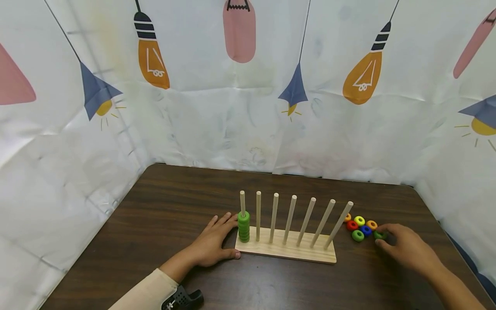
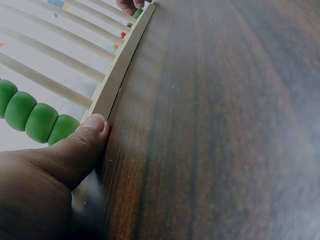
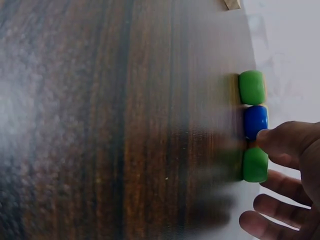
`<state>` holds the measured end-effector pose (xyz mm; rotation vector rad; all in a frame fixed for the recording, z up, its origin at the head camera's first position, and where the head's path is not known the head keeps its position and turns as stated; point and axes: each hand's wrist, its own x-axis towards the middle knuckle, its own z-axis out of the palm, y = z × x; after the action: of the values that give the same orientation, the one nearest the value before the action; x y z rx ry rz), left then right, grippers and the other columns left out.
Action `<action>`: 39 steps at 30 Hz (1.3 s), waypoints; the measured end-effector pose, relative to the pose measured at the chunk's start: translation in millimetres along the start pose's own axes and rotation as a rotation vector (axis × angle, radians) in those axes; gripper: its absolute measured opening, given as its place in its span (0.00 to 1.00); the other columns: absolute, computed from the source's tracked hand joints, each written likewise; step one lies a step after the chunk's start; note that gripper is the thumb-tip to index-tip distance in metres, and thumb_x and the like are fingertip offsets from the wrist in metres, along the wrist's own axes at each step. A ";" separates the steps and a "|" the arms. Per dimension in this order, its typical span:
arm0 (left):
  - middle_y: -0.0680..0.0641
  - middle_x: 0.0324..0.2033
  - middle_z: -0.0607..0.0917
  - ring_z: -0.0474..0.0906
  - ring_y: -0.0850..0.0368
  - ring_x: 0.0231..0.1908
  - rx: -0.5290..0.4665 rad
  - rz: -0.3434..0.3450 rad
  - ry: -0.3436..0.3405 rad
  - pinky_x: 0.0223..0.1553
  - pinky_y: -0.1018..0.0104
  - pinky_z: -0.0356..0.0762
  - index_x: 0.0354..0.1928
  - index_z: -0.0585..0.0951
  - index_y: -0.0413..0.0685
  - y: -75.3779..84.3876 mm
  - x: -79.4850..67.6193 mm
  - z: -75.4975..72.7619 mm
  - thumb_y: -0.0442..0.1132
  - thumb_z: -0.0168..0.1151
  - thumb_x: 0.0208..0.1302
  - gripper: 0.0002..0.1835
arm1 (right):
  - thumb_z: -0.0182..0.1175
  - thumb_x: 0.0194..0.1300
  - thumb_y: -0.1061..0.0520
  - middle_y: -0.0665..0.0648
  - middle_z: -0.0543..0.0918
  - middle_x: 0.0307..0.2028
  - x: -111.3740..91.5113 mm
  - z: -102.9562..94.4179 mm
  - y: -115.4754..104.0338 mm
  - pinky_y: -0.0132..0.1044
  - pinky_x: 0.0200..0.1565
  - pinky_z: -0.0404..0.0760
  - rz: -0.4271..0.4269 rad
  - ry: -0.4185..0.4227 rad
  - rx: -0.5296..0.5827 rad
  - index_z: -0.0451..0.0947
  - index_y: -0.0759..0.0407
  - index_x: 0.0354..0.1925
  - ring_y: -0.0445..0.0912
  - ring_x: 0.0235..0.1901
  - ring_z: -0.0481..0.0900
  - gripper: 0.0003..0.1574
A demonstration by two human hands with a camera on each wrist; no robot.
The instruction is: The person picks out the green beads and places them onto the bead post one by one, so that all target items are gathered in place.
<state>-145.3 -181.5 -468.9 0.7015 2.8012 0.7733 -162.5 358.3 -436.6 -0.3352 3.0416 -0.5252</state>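
A wooden peg rack (image 1: 286, 249) stands on the table with several upright pegs. Green beads (image 1: 243, 227) are stacked on its leftmost peg. My left hand (image 1: 213, 243) rests at the rack's left end, fingers extended, its thumb touching the front corner of the base (image 2: 107, 92). To the right of the rack, my right hand (image 1: 410, 249) has thumb and index finger around a green bead (image 1: 380, 235) on the table. In the right wrist view that green bead (image 3: 255, 165) sits beside the thumb, near a blue bead (image 3: 256, 122); the other fingers are spread.
Loose beads lie by the right hand: another green one (image 1: 358, 235), a blue one (image 1: 366, 230), a red one (image 1: 352, 225), a yellow one (image 1: 359, 221) and orange ones (image 1: 371, 225). A printed curtain (image 1: 217, 129) hangs behind the dark wooden table (image 1: 162, 206).
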 end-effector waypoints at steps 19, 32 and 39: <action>0.49 0.79 0.57 0.46 0.44 0.79 0.001 0.008 0.005 0.77 0.42 0.35 0.76 0.67 0.53 0.0 0.7 -0.8 0.60 0.72 0.61 0.45 | 0.71 0.65 0.46 0.58 0.86 0.41 0.7 -3.4 -3.5 0.54 0.32 0.82 0.086 -0.042 0.014 0.81 0.59 0.50 0.55 0.39 0.83 0.23; 0.49 0.79 0.57 0.46 0.43 0.79 -0.002 0.012 0.000 0.77 0.41 0.34 0.76 0.67 0.53 0.5 -0.5 -0.7 0.60 0.72 0.62 0.44 | 0.72 0.65 0.48 0.64 0.86 0.45 -8.3 -31.0 -29.0 0.58 0.33 0.82 0.035 0.048 0.030 0.82 0.57 0.51 0.65 0.44 0.83 0.22; 0.48 0.79 0.57 0.46 0.44 0.79 0.002 0.005 -0.001 0.77 0.41 0.35 0.76 0.67 0.53 1.5 -0.7 -1.4 0.60 0.72 0.62 0.44 | 0.73 0.65 0.50 0.61 0.85 0.47 -11.7 -47.8 -48.4 0.44 0.28 0.78 -0.036 0.132 0.020 0.83 0.55 0.51 0.51 0.32 0.81 0.20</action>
<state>-144.5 -181.3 -466.9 0.7099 2.8003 0.7711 -144.6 332.0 -375.4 -0.3695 3.1599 -0.6020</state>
